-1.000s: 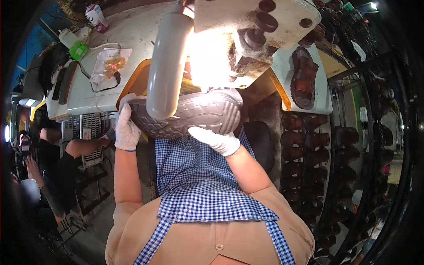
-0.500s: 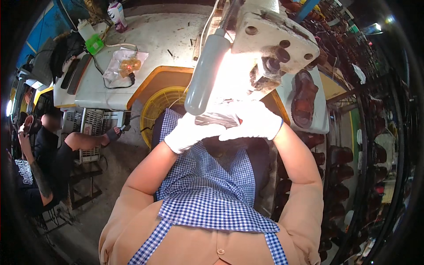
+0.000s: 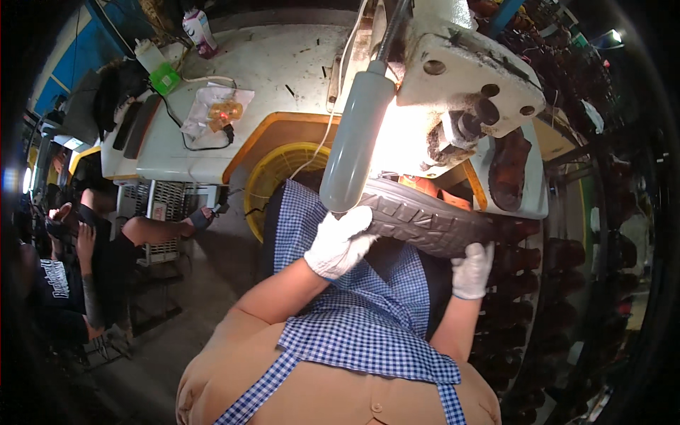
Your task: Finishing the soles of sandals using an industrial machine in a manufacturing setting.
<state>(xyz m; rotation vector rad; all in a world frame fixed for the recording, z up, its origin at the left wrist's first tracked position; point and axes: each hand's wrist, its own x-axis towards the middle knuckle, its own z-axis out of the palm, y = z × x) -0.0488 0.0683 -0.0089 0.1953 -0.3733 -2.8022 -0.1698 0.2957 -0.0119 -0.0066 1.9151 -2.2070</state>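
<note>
Between my two white-gloved hands is a shoe (image 3: 428,221), its dark treaded sole facing me and a bit of orange-brown upper showing behind. My left hand (image 3: 341,242) grips one end of the sole, just below a grey cylindrical lamp (image 3: 358,142). At the other end, my right hand (image 3: 472,270) has its fingers curled on the sole's lower edge. The shoe is tilted in front of a white machine head (image 3: 460,78), whose working end is brightly lit. Glare and the shoe hide the spot behind it.
A yellow basket (image 3: 261,185) stands under the table's cut-out edge. On the white table (image 3: 269,46) lie a paper with an amber piece (image 3: 225,111) and bottles. Another brown shoe (image 3: 510,168) rests at right, by racks of shoes (image 3: 559,255). A co-worker (image 3: 78,276) sits at left.
My hands were close together under the lamp; now they are apart, the right one lower and farther right. The shoe has come out toward me, sole in view. My view has shifted slightly.
</note>
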